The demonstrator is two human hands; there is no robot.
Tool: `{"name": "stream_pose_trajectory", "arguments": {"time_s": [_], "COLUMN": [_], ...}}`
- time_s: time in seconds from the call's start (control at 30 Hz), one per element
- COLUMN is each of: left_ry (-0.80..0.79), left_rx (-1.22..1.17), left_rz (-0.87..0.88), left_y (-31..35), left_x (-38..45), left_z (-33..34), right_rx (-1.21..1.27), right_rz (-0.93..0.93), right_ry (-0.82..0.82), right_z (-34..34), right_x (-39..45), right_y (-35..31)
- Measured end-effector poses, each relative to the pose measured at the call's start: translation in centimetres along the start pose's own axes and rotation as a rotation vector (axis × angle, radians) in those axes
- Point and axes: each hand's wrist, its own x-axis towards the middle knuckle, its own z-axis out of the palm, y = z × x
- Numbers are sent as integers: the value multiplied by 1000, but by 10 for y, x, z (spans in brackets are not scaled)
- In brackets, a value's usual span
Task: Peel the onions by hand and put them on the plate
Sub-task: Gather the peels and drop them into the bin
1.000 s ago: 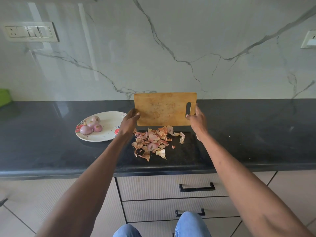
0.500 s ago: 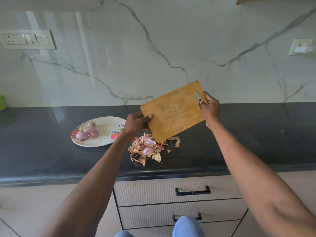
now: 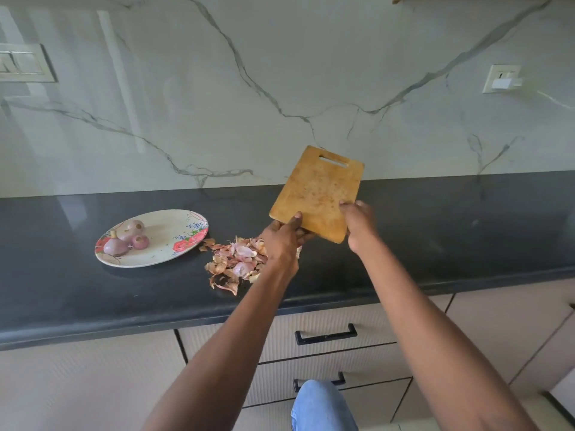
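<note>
Three peeled purple onions [image 3: 127,236] lie on the left part of a white floral plate [image 3: 169,244] on the black counter. A heap of onion skins [image 3: 235,262] sits on the counter right of the plate. I hold a wooden cutting board [image 3: 317,192] tilted up above the counter, its handle slot pointing away toward the wall. My left hand [image 3: 281,241] grips its lower left corner, just above the skins. My right hand [image 3: 359,225] grips its lower right edge.
The black counter [image 3: 451,231] runs the full width under a marble backsplash. Wall switch plates sit at the far left [image 3: 25,62] and right [image 3: 501,78]. Beige drawers with black handles [image 3: 325,335] lie below, and my jeans-clad knee [image 3: 323,405] shows at the bottom.
The board has swung round from lying crosswise to pointing handle-end away. My right hand slid from the handle end to the near edge. The view shifted right.
</note>
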Motion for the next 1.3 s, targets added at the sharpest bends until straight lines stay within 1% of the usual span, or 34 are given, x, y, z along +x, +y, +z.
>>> {"name": "stream_pose_trajectory", "arguments": {"time_s": [0.1, 0.17, 0.27, 0.37, 0.43, 0.53, 0.6, 0.77, 0.9, 0.97, 1.07, 1.17, 1.23, 1.3], "left_ry": [-54, -71, -65, -85, -55, 13, 46, 55, 47, 44, 35, 20, -3, -27], "left_rx": [52, 138, 345, 453, 545, 751, 858, 1067, 1209, 1263, 1263, 1106, 935, 801], "left_rz": [-32, -44, -34, -34, -2, 86, 121, 180, 192, 201, 200, 265, 338, 413], "left_y": [-14, -21, -24, -31, -42, -63, -71, -78, -81, -82, -83, -79, -72, -60], "left_x": [-7, -2, 8, 8, 7, 7, 7, 4, 6, 8, 8, 5, -1, -10], "left_z": [9, 8, 7, 14, 22, 32, 38, 48, 46, 45, 43, 42, 37, 24], "right_rx": [59, -3, -118, -260, -352, -453, -523, -823, -958, -1033, -1140, -1214, -1152, -965], "right_rz": [43, 68, 68, 59, 29, -4, -18, -25, -70, -132, -217, -277, -350, -399], "right_ry": [69, 68, 12, -22, 9, 79, 93, 112, 143, 156, 192, 239, 227, 126], "right_z": [-17, -37, -63, -77, -79, -80, -83, -84, -80, -78, -75, -71, -64, -51], "right_x": [-1, 4, 10, 18, 24, 35, 43, 57, 59, 58, 54, 41, 28, 12], "right_y": [1, 2, -1, -1, 3, 15, 25, 42, 46, 48, 50, 48, 45, 42]}}
